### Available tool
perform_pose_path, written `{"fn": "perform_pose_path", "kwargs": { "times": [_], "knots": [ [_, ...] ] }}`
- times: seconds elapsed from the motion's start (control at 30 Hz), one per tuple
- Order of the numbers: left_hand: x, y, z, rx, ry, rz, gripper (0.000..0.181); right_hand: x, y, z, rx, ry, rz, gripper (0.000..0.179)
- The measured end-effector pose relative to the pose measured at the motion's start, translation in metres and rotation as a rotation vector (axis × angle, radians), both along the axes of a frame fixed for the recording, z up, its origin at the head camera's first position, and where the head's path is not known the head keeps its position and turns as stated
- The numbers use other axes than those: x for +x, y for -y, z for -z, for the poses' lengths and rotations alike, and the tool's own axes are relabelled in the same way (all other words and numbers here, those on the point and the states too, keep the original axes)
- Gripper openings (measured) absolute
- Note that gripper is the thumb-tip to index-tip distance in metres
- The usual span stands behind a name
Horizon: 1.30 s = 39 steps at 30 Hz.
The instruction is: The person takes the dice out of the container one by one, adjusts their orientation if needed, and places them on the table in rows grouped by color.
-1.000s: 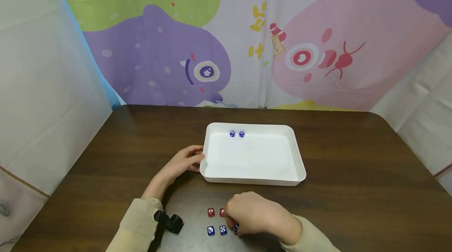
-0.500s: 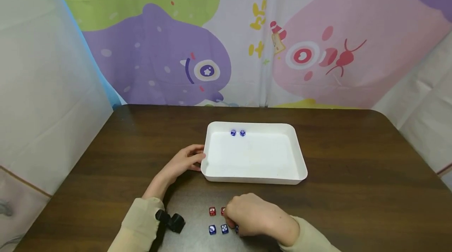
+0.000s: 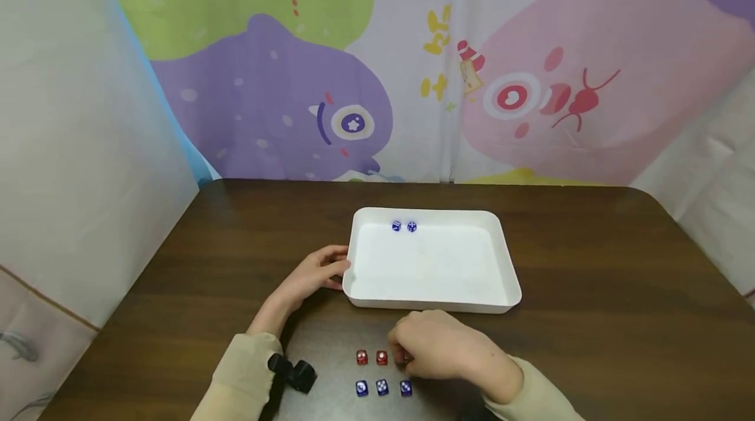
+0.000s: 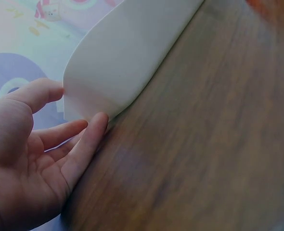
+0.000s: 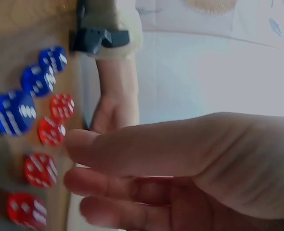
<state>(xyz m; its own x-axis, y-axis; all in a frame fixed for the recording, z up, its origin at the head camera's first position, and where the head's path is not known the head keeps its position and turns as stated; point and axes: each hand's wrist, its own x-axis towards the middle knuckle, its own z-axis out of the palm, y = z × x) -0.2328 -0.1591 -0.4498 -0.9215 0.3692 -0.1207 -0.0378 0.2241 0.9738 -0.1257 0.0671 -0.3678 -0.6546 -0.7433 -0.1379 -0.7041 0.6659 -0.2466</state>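
My left hand point(image 3: 309, 277) touches the left side of a white tray point(image 3: 430, 307); in the left wrist view its fingertips rest against the tray's outer wall point(image 4: 118, 57). Two blue dice point(image 3: 396, 226) sit inside, near the far edge. My right hand point(image 3: 451, 355) hovers at the right part of a row of red dice point(image 3: 382, 358), covering some of them. In the right wrist view its thumb and fingers are apart, holding nothing, close to a red die point(image 5: 41, 169). Nearer the front lies a row of blue dice point(image 3: 382, 387).
Everything stands on a dark wooden table point(image 3: 590, 277). A black device point(image 3: 293, 374) is strapped to the left wrist. A cartoon-printed curtain point(image 3: 425, 145) hangs behind the table, with pale cloth at both sides.
My right hand has moved off the rightmost blue die, slightly away from me toward the red row, so that die now shows whole. My left hand stays at the tray.
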Motion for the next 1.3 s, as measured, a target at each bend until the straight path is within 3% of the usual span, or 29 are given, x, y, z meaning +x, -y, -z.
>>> {"fn": "perform_pose_path", "kwargs": {
  "times": [0.37, 0.63, 0.87, 1.3],
  "knots": [
    [0.000, 0.000, -0.003, 0.008, 0.000, 0.003, 0.052, -0.037, -0.016, -0.003, -0.131, -0.271, 0.181, 0.013],
    [0.000, -0.001, -0.003, 0.011, -0.006, 0.004, 0.049, -0.067, -0.026, -0.005, -0.139, -0.300, 0.271, 0.010],
    [0.000, 0.000, 0.000, 0.013, -0.003, 0.008, 0.047, -0.089, -0.028, -0.002, -0.130, -0.274, 0.317, 0.006],
    [0.002, -0.001, -0.003, 0.015, 0.004, 0.006, 0.049, -0.120, -0.026, 0.011, -0.112, -0.274, 0.343, 0.014]
  ]
}}
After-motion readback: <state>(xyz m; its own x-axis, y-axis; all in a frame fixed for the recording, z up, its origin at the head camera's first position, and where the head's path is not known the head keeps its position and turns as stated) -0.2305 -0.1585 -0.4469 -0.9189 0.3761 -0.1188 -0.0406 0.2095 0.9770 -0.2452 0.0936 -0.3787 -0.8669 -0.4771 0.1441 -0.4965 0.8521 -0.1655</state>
